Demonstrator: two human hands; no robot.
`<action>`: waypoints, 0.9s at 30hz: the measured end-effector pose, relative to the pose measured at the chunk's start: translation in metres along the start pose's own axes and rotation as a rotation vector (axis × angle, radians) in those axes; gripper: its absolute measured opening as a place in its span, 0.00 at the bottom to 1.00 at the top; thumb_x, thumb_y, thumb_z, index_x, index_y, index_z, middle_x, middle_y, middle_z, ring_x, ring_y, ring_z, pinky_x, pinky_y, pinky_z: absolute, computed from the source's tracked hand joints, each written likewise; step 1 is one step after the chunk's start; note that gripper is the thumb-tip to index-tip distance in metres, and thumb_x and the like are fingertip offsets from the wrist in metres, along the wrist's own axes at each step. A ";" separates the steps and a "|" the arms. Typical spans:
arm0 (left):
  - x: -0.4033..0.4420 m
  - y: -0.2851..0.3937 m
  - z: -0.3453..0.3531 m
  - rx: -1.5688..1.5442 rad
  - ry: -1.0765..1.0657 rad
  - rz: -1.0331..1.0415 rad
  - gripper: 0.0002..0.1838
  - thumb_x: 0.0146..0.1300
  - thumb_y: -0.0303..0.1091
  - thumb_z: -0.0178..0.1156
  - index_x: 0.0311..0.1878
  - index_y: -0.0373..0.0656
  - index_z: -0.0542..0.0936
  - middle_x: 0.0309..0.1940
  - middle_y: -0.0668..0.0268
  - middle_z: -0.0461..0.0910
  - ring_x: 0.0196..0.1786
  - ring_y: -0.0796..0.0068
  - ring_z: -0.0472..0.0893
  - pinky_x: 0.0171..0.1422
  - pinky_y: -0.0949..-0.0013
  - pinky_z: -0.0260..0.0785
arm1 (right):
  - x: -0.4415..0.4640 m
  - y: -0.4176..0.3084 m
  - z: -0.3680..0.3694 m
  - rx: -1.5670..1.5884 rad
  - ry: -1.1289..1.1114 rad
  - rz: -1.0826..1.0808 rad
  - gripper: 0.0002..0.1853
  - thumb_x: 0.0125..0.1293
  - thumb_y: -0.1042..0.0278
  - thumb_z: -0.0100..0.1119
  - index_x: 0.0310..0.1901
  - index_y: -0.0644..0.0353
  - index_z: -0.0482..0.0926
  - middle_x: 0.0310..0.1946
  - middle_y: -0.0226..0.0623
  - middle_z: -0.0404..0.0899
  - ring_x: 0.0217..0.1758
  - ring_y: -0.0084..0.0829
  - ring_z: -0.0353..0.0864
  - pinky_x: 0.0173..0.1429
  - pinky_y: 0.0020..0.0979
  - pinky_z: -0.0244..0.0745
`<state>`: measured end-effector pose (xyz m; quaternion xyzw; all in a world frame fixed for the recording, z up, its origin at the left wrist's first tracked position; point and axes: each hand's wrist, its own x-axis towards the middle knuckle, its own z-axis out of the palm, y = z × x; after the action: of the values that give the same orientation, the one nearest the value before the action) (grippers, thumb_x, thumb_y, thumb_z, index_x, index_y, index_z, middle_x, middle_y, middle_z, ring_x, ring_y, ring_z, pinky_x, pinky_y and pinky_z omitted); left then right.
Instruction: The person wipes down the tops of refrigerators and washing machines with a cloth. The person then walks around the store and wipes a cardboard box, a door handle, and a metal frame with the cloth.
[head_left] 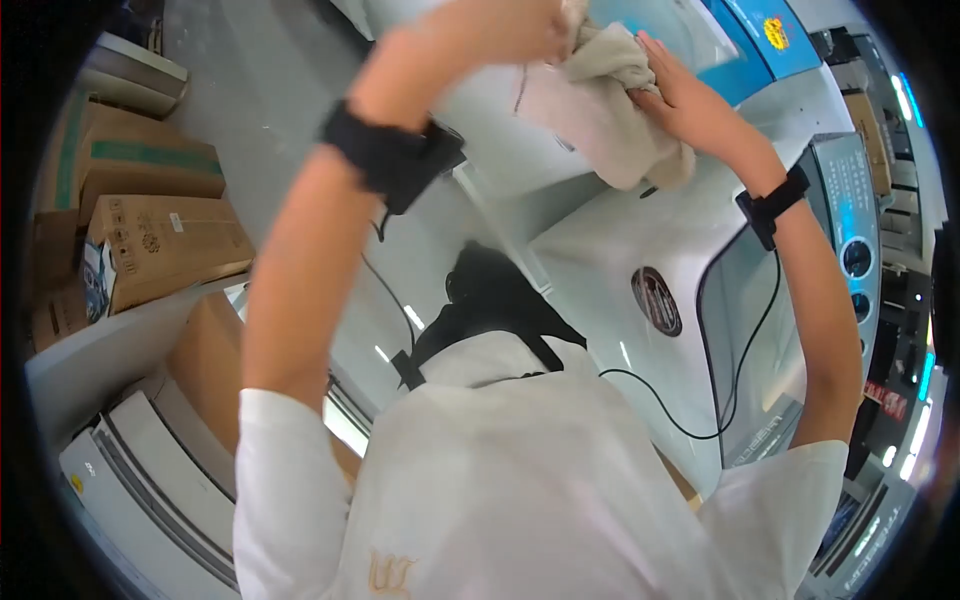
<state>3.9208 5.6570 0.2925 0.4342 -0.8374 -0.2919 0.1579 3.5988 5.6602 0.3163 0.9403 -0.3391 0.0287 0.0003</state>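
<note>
A crumpled, pale beige cloth (610, 120) hangs between my two hands at the top of the view, over a white appliance (490, 140). My left hand (510, 30), slightly blurred, has its fingers closed on the upper left part of the cloth. On the cloth's right side, my right hand (685, 105) presses against a fold with its fingers around the edge. Both wrists wear black straps with cables.
Cardboard boxes (175, 240) are stacked at the left. White units (150, 490) stand at lower left. A white machine with an oval badge (657, 300) is below the cloth. A blue box (765, 45) sits at upper right, and a thin cable (690, 437) loops at right.
</note>
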 end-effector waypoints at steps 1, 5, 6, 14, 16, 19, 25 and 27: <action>-0.016 -0.002 -0.019 -0.085 -0.155 0.002 0.27 0.68 0.33 0.60 0.70 0.38 0.76 0.63 0.49 0.79 0.65 0.49 0.79 0.71 0.51 0.69 | 0.006 0.003 0.007 0.038 -0.029 0.052 0.32 0.79 0.56 0.52 0.79 0.61 0.61 0.81 0.46 0.60 0.83 0.50 0.59 0.83 0.50 0.56; -0.117 0.037 -0.078 -0.181 -0.445 0.139 0.27 0.67 0.33 0.61 0.70 0.39 0.76 0.64 0.50 0.79 0.65 0.49 0.79 0.70 0.51 0.69 | 0.039 0.018 0.005 -0.365 -0.093 0.001 0.30 0.81 0.55 0.49 0.78 0.57 0.64 0.81 0.41 0.60 0.84 0.48 0.57 0.83 0.55 0.55; -0.131 0.044 -0.089 -0.181 -0.479 0.170 0.27 0.67 0.33 0.61 0.70 0.39 0.76 0.64 0.50 0.79 0.65 0.49 0.79 0.70 0.51 0.69 | 0.053 0.028 0.010 -0.330 -0.054 0.041 0.29 0.81 0.55 0.49 0.77 0.58 0.65 0.81 0.41 0.61 0.84 0.48 0.57 0.83 0.55 0.55; -0.103 0.006 -0.179 -0.253 -0.620 0.277 0.28 0.66 0.34 0.63 0.69 0.41 0.77 0.64 0.50 0.79 0.65 0.49 0.79 0.69 0.51 0.70 | 0.198 0.065 0.005 -0.084 -0.013 0.060 0.21 0.76 0.64 0.51 0.66 0.61 0.77 0.69 0.57 0.73 0.72 0.51 0.71 0.76 0.44 0.65; -0.094 -0.003 -0.201 -0.248 -0.646 0.293 0.28 0.66 0.34 0.63 0.69 0.41 0.77 0.64 0.50 0.79 0.64 0.49 0.79 0.69 0.51 0.70 | 0.239 0.070 -0.003 -0.042 -0.007 0.103 0.20 0.76 0.65 0.51 0.64 0.63 0.77 0.67 0.58 0.75 0.70 0.54 0.73 0.75 0.47 0.66; -0.076 0.000 -0.214 -0.265 -0.662 0.326 0.28 0.66 0.34 0.64 0.69 0.42 0.77 0.64 0.51 0.78 0.64 0.49 0.79 0.69 0.50 0.70 | 0.254 0.064 -0.013 -0.032 0.009 0.215 0.20 0.75 0.66 0.50 0.63 0.65 0.77 0.65 0.58 0.76 0.68 0.57 0.74 0.74 0.48 0.68; -0.041 -0.015 -0.231 -0.343 -0.575 0.341 0.28 0.65 0.34 0.65 0.69 0.43 0.77 0.65 0.51 0.78 0.64 0.49 0.79 0.68 0.50 0.71 | 0.281 0.079 -0.001 -0.398 0.033 0.212 0.22 0.73 0.64 0.50 0.64 0.65 0.77 0.71 0.49 0.72 0.74 0.53 0.70 0.75 0.57 0.65; -0.035 -0.027 -0.231 -0.344 -0.427 0.316 0.28 0.64 0.35 0.66 0.69 0.44 0.77 0.65 0.51 0.78 0.64 0.49 0.79 0.68 0.50 0.71 | 0.288 0.093 0.013 -0.510 0.085 0.253 0.24 0.73 0.64 0.50 0.66 0.65 0.76 0.73 0.45 0.71 0.76 0.50 0.69 0.77 0.58 0.61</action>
<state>4.0774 5.5924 0.4557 0.1944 -0.8470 -0.4859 0.0931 3.7609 5.4047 0.3174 0.8580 -0.4497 -0.0186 0.2474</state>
